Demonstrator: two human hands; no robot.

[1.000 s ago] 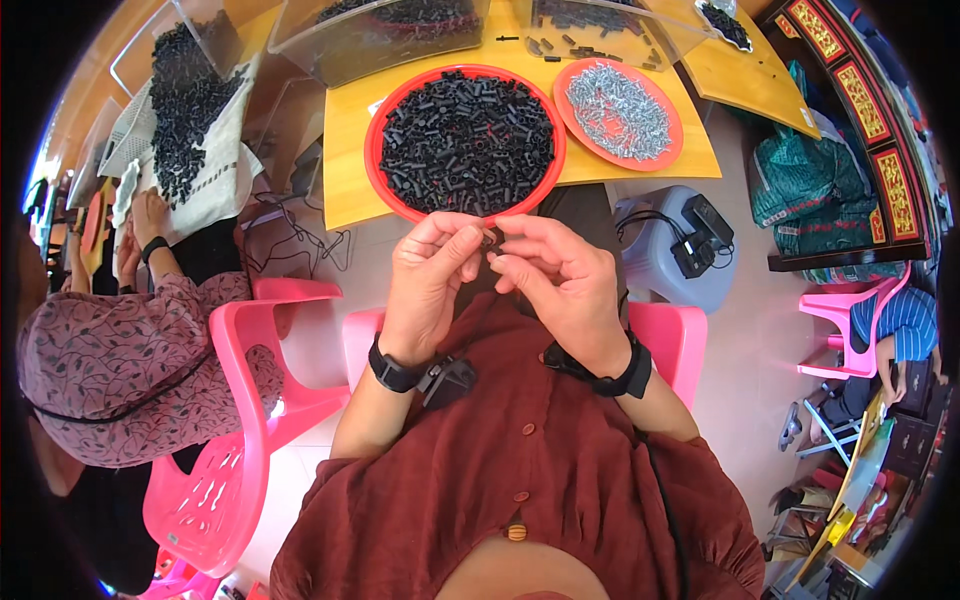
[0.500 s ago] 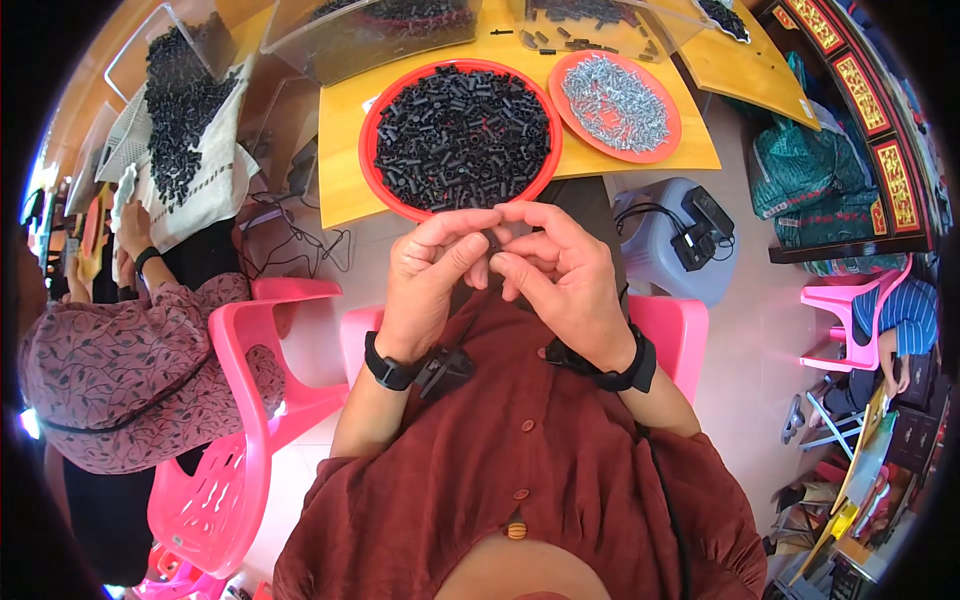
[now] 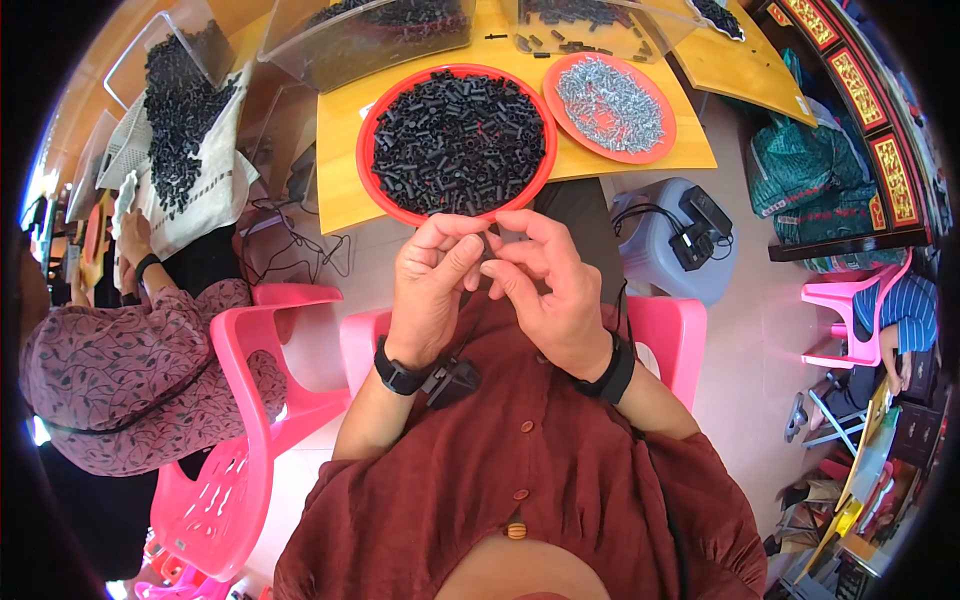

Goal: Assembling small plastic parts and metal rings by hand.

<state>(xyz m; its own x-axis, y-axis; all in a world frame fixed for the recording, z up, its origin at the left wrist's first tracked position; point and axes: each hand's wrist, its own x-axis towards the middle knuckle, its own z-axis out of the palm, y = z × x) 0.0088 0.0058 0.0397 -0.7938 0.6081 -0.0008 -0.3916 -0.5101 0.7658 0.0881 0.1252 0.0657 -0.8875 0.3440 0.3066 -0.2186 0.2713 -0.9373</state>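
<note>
My left hand (image 3: 428, 285) and my right hand (image 3: 562, 295) meet in front of my chest, just beyond the near rim of a round red tray (image 3: 364, 150). Fingertips of both are pinched close together around a small dark part (image 3: 492, 238), mostly covered by the fingers. What exactly the right fingertips grip is too small to make out. Loose short black tube-like plastic pieces (image 3: 455, 145) heap up in the tray. To its right, an orange-red plate (image 3: 667, 125) carries many small silvery screw-like pieces (image 3: 608, 105).
Clear plastic bins (image 3: 370, 55) with black parts stand at the back of the yellow table (image 3: 335, 190). A grey-blue stool (image 3: 670, 270) holds black power adapters (image 3: 700, 230). At left, a person (image 3: 140, 370) works beside a pink chair (image 3: 255, 430); another person (image 3: 905, 320) sits far right.
My hands have shifted slightly, the right one a little to the left and lower. Their fingertips stay together, and the trays look the same apart from a small shift of view.
</note>
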